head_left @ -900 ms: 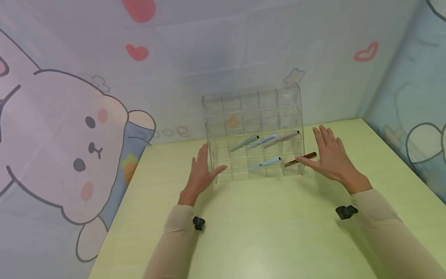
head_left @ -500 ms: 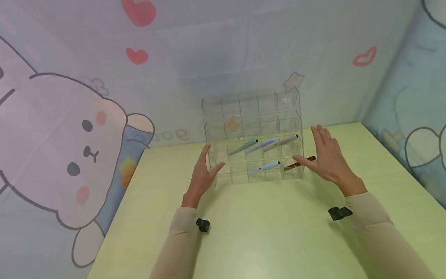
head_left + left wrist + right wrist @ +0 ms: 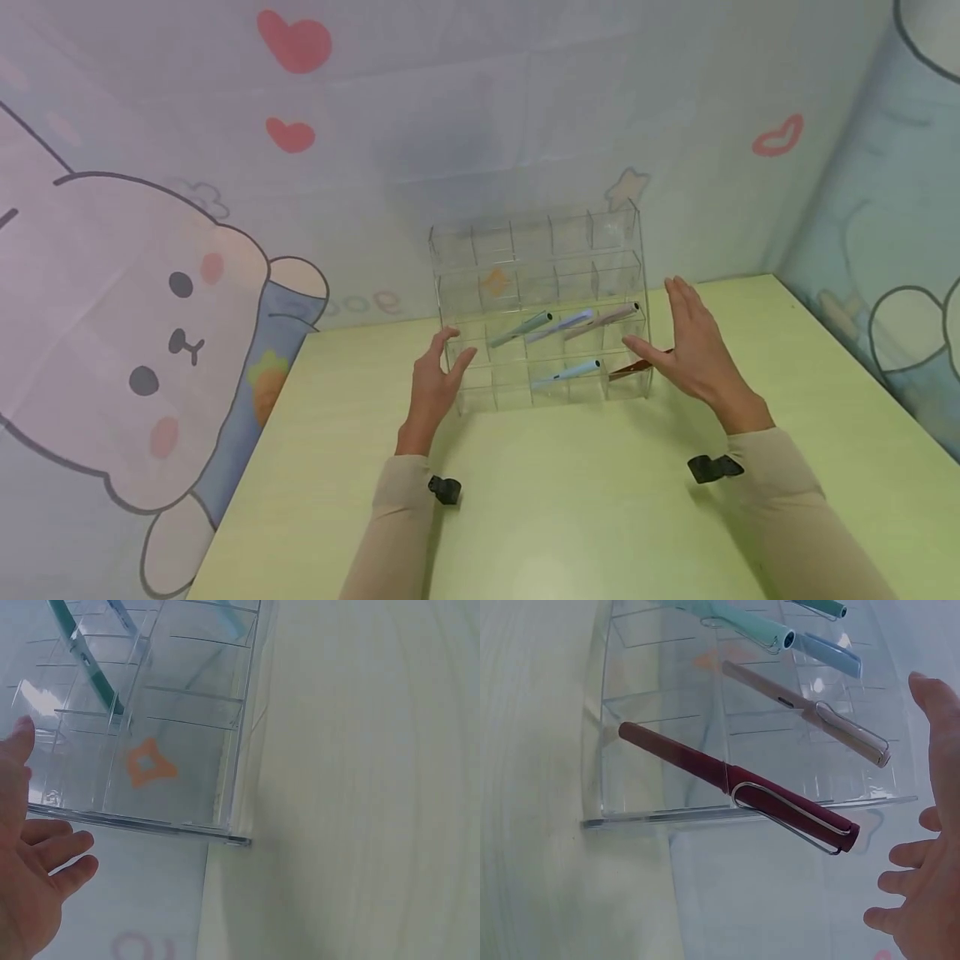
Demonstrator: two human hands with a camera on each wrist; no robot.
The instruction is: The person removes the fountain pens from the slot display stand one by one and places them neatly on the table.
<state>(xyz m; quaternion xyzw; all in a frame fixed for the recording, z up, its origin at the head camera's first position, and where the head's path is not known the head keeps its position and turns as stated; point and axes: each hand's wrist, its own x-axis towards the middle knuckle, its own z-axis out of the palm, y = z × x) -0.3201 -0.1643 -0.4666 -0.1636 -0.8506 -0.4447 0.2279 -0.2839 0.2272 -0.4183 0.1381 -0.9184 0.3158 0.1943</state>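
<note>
A clear acrylic pen rack [image 3: 495, 250] with tiered compartments stands against the backdrop. On its lower tiers lie tilted pens: a green pen [image 3: 521, 330], a lavender pen [image 3: 561, 325], a beige pen [image 3: 603, 320], a light blue pen [image 3: 566, 373] and a dark red pen [image 3: 787, 810] that sticks out past the right side. My left hand [image 3: 433, 387] is at the rack's left side, thumb in front, fingers loosely bent around the edge; contact is unclear. Beside the right side hovers my right hand [image 3: 701, 358], fingers straight, thumb extended toward the dark red pen, holding nothing.
The rack stands on a pale yellow-green table [image 3: 525, 500]. Behind it hangs a printed cloth backdrop [image 3: 360, 200] with hearts and a cartoon animal, and another printed cloth [image 3: 892, 225] closes off the right side.
My right hand has moved slightly left, closer to the rack's right side. The left hand's fingers have bent more at the left edge. The whole view has shifted slightly; the pens stay in place.
</note>
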